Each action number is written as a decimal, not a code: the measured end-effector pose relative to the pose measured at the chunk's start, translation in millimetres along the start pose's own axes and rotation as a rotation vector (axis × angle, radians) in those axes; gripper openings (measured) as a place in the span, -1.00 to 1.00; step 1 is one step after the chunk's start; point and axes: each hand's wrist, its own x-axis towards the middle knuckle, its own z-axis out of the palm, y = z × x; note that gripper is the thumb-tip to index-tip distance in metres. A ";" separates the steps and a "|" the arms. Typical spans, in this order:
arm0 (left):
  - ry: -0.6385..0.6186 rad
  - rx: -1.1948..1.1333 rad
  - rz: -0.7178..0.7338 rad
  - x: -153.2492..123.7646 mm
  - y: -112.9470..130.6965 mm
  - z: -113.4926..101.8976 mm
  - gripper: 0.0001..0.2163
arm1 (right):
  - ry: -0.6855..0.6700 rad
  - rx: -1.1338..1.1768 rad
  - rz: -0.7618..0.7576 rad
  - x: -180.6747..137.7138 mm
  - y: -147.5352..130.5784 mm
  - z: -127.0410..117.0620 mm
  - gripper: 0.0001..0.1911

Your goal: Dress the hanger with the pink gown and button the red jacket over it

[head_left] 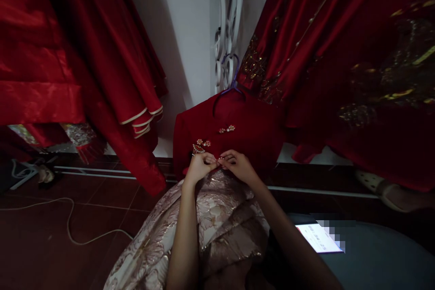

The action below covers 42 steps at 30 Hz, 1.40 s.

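A dark red jacket [261,131] hangs on a purple hanger [234,84] straight ahead. Flower-shaped jewelled fastenings [231,128] run down its front, and a fan-shaped beaded ornament [198,148] is pinned at the left. Lower on the front, my left hand [203,166] and my right hand [237,164] meet, fingertips nearly touching. Both are pinched on a small jewelled fastening [219,161], mostly covered by the fingers. A pale, gold-patterned skirt [217,217] spreads beneath my forearms.
Red garments [118,45] hang at the left, and embroidered red ones [340,54] at the right. A white metal rack [229,13] stands behind the jacket. A lit phone [317,237] lies on a grey round surface [380,258]; a cable [70,217] crosses the tiled floor.
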 end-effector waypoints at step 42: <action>-0.091 0.213 0.022 -5.6 3.5 -12.3 -0.84 | -0.201 -0.532 -0.095 -7.2 -0.3 -35.1 -0.58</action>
